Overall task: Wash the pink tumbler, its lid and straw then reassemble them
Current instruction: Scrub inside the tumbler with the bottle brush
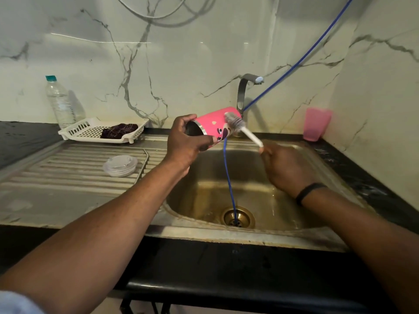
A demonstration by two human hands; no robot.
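My left hand (184,141) grips the pink tumbler (213,123) near its steel-rimmed mouth and holds it on its side above the sink basin (283,200), mouth toward me. My right hand (283,168) holds the white handle of a bottle brush (238,125). The brush's bristle head lies against the tumbler's outer wall near its base. The clear lid (120,165) sits on the ribbed drainboard (68,177) to the left. No straw is visible.
A grey tap (244,87) stands behind the basin. A blue hose (230,177) runs from the wall down into the drain. At the back left are a white rack (77,130) holding a dark cloth and a plastic water bottle (59,103). A pink plastic cup (316,126) stands at the back right.
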